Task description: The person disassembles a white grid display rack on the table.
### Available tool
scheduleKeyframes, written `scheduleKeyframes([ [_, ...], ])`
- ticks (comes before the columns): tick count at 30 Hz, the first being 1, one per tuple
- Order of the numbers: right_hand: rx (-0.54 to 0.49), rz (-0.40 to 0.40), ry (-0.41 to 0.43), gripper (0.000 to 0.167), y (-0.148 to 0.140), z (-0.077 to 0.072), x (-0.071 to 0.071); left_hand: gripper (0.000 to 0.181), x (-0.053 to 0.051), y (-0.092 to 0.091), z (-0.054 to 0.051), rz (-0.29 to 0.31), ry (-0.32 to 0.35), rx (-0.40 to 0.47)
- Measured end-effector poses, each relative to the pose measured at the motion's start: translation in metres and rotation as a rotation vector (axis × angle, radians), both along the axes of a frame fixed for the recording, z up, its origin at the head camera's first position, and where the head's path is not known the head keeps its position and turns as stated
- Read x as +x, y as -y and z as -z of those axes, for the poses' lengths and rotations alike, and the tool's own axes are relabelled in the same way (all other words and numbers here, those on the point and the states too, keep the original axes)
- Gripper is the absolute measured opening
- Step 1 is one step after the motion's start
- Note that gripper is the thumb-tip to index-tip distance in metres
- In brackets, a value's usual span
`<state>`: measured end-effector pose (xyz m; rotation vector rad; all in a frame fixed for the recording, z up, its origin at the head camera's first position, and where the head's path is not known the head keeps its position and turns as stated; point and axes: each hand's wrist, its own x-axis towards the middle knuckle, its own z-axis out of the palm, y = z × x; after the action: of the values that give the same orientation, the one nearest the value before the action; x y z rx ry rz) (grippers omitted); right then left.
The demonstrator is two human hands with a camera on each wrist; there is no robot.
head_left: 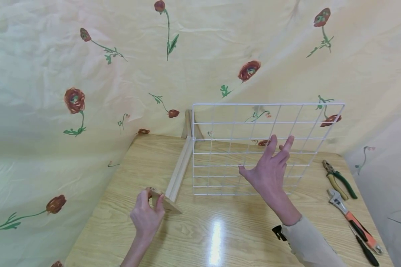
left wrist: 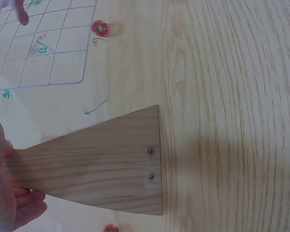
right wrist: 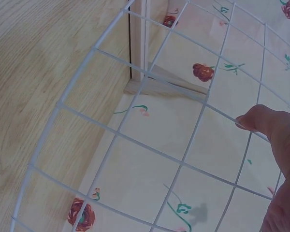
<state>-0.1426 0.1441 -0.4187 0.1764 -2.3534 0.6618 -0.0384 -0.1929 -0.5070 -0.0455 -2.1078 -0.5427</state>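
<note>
A wooden stand has a long rail (head_left: pixel 180 167) between two tapered end pieces. My left hand (head_left: pixel 147 215) pinches the narrow top of the near end piece (left wrist: pixel 96 169), whose wide edge shows two screws in the left wrist view. The far end piece (head_left: pixel 188 124) stands by the cloth-covered wall. Just right of the rail, a white wire grid panel (head_left: pixel 267 104) is held upright by my right hand (head_left: pixel 269 176), fingers spread across its wires. In the right wrist view my thumb (right wrist: pixel 261 118) presses on one wire; the other fingers are hidden there.
Along the table's right side lie pliers (head_left: pixel 341 180) with green and yellow handles, an adjustable wrench (head_left: pixel 349 215) with an orange handle, and a black-handled screwdriver (head_left: pixel 365 248). Flowered cloth (head_left: pixel 120 74) hangs behind and beside the wooden table (head_left: pixel 187 237).
</note>
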Motion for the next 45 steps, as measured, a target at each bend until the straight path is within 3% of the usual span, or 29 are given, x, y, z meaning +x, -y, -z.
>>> scheduleKeyframes([
  [24, 0.002, 0.031, 0.067, 0.142, -0.001, 0.001, -0.001, 0.042, 0.000, -0.005, -0.001, -0.006, 0.018, 0.039],
  [29, -0.009, 0.052, 0.142, 0.142, 0.000, -0.001, -0.003, 0.042, 0.000, -0.006, -0.001, -0.004, 0.032, 0.037],
  [38, -0.044, 0.058, 0.369, 0.142, 0.002, -0.002, -0.009, 0.043, 0.000, -0.006, -0.003, 0.006, 0.017, 0.036],
  [45, -0.033, 0.065, 0.418, 0.142, 0.003, 0.002, -0.016, 0.043, -0.001, -0.005, -0.001, 0.003, 0.009, 0.038],
])
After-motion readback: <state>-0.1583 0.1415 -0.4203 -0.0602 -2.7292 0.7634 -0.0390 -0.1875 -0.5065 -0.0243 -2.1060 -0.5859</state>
